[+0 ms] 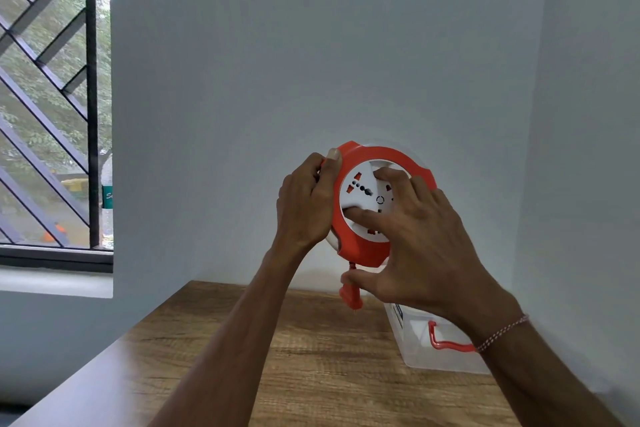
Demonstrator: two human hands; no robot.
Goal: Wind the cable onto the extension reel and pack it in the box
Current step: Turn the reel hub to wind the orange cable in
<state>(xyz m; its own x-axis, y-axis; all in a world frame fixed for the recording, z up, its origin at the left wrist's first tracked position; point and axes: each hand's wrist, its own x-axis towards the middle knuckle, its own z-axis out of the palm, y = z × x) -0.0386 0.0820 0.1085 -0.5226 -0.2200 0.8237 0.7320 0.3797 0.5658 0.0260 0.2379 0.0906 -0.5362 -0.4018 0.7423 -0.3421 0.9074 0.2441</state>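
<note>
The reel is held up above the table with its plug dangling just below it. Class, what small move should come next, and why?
Probably one more turn of the white hub by the right hand, drawing the plug up against the reel. The left hand grips the orange rim, little cable shows, and the box waits below.

1. In front of me stands a wooden table point(311, 374) with a brown grain top, pushed into the corner where two pale walls meet.
2. Its left edge runs on a slant from the far corner down toward me.
3. On the right side of the top, close to the wall, sits a clear plastic box point(426, 350).
4. The box has a red handle point(446, 343) on the side facing me, and my right forearm covers part of it.
5. The box rests flat on the wood, upright.
</note>
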